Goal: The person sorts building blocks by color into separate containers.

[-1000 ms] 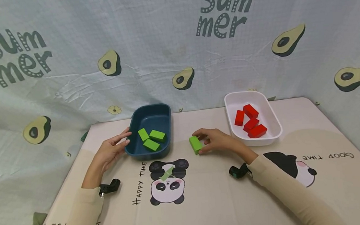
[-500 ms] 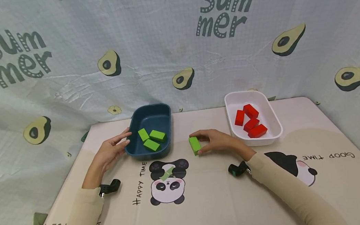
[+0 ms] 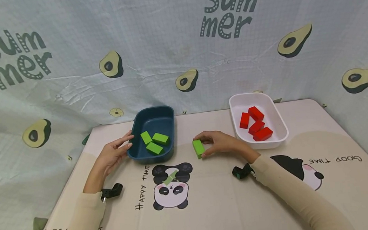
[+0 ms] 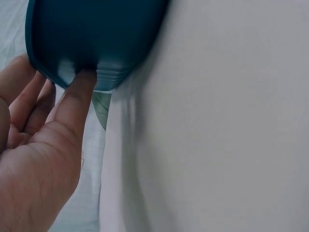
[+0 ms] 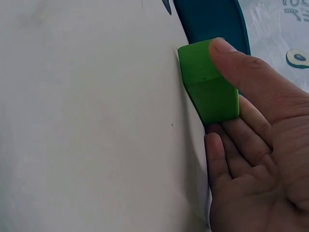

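My right hand (image 3: 218,143) pinches a green block (image 3: 198,149) between thumb and fingers, low over the table right of the dark blue tub (image 3: 135,151). In the right wrist view, the thumb (image 5: 241,63) lies on one end of the block (image 5: 212,99), with the other fingers partly hidden behind it. My left hand (image 3: 114,153) touches the tub's left side with loosely extended fingers. Seen from the left wrist, the thumb (image 4: 79,96) rests against the wall of the tub (image 4: 101,38). Several green blocks (image 3: 154,148) lie inside that tub.
At the back right stands a white tub (image 3: 280,135) with several red blocks (image 3: 263,134) in it. A printed cloth with pandas covers the table (image 3: 214,204). Behind hangs a pale curtain (image 3: 147,36) with avocado prints.
The right hand has shifted slightly left with the green block, which has turned a little. The left hand stays at the blue tub.
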A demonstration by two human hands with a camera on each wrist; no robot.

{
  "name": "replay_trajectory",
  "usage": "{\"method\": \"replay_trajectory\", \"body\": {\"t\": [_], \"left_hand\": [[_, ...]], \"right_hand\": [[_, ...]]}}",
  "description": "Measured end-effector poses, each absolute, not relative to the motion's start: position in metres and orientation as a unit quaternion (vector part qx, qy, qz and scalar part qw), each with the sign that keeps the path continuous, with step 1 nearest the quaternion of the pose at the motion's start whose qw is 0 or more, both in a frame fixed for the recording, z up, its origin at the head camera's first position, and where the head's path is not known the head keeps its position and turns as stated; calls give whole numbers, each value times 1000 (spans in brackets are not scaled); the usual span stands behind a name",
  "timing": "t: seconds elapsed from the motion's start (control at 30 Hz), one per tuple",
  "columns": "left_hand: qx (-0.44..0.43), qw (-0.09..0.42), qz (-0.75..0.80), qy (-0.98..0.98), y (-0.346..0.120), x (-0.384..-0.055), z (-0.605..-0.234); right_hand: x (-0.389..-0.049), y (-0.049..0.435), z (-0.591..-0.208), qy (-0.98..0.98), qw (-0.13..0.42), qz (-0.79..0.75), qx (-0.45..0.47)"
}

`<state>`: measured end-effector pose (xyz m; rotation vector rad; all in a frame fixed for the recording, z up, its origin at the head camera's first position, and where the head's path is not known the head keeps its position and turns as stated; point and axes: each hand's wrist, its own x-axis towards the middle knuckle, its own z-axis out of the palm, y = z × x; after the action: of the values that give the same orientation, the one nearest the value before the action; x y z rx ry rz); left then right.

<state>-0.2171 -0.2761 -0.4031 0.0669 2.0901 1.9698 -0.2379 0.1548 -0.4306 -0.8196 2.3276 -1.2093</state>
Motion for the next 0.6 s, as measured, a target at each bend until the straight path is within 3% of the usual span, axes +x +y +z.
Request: {"method": "replay_trajectory", "body": {"t": [0.4,0.6], "left_hand": [[21,136,684,716,-276,-217,-402],[20,138,681,719,-276,-217,-402]], "right_hand": [[-238,155,-428,829,209,-426,-296],[-236,154,-428,842,188,-415,-288]]}}
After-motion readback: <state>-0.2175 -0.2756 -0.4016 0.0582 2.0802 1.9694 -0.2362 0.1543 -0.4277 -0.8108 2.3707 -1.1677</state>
